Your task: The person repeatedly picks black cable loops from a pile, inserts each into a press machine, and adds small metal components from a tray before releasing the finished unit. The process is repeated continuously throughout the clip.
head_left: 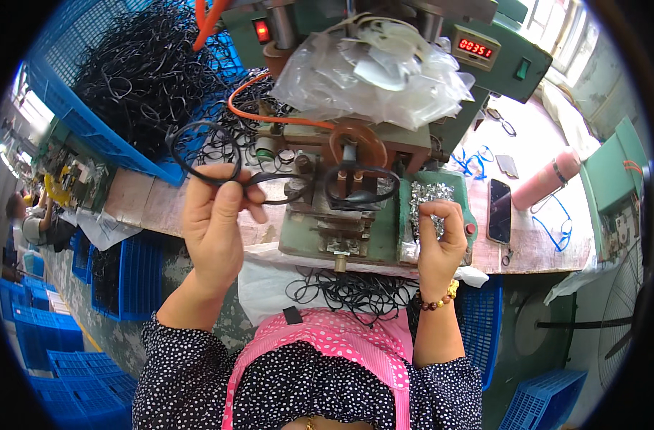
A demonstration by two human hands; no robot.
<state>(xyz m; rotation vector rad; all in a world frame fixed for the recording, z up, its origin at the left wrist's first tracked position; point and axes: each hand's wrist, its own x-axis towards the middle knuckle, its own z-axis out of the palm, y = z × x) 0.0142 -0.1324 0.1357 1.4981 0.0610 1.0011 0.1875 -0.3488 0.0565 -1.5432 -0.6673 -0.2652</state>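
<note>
My left hand (216, 211) pinches a black plastic eyeglass frame (239, 154) between thumb and fingers, left of the press. One rim loops above the hand, and another lies toward the press. A black rim (359, 203) sits at the tooling of the green press (298, 240); whether it belongs to the same frame I cannot tell. Over a green tray (406, 215) of small silver metal parts (431, 192), my right hand (441, 244) is closed, thumb against fingers. Anything in that pinch is too small to make out.
A blue crate (76, 107) heaped with black frames (141, 79) stands far left. Clear plastic bags (373, 72) hang on the press. Right of the tray lie a phone (499, 211) and a pink bottle (549, 179). More black frames (356, 290) rest in front of me.
</note>
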